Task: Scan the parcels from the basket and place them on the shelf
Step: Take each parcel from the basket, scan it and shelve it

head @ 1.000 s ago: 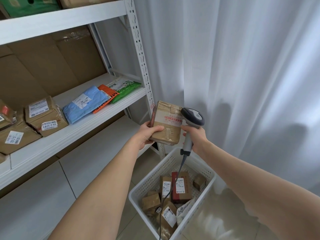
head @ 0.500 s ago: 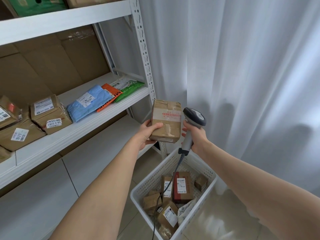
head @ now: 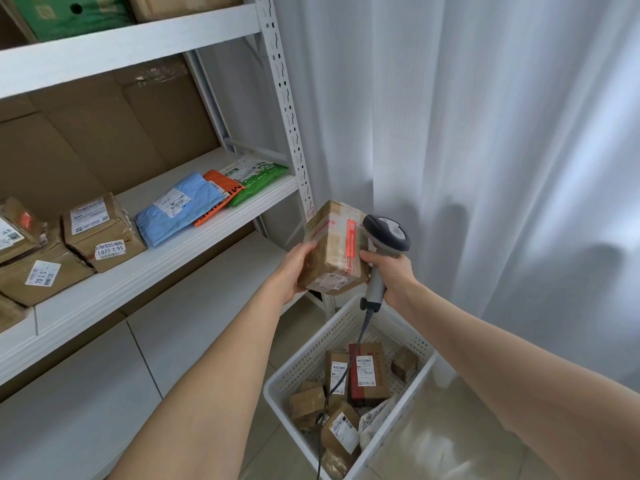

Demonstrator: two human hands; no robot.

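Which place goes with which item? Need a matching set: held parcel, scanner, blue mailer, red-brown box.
Column A
1. taped brown parcel
2. scanner
3. blue mailer
4. red-brown box

Column B
a. in the white basket
b. gripped by the right hand
c. lying on the middle shelf
d. held by the left hand

Pairs: 1-d, 2-b, 3-c, 4-a
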